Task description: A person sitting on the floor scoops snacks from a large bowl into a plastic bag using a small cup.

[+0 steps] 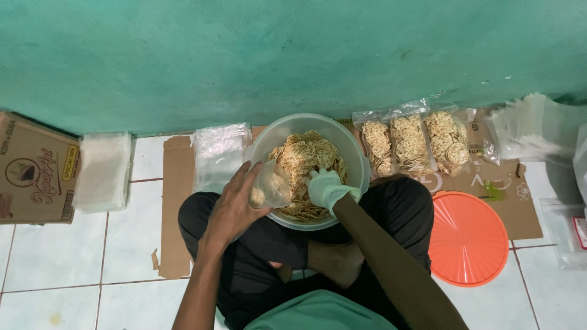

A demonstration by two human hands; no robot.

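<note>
Sitting cross-legged at frame centre, your bare left hand is clamped on a small clear bag over the bowl. Your gloved right hand is closed on pale, speckled round crackers heaped inside. Right, three filled packs.

A rough teal-green plastered wall fills the upper half of the view, meeting a floor of pale, glossy square tiles with thin dark grout lines. Flattened brown cardboard sheets lie across the tiles near the wall. A brown cardboard box sits at far left. Light is dim and even, with a soft shadow along the wall's base; its source possibly lies overhead.
</note>
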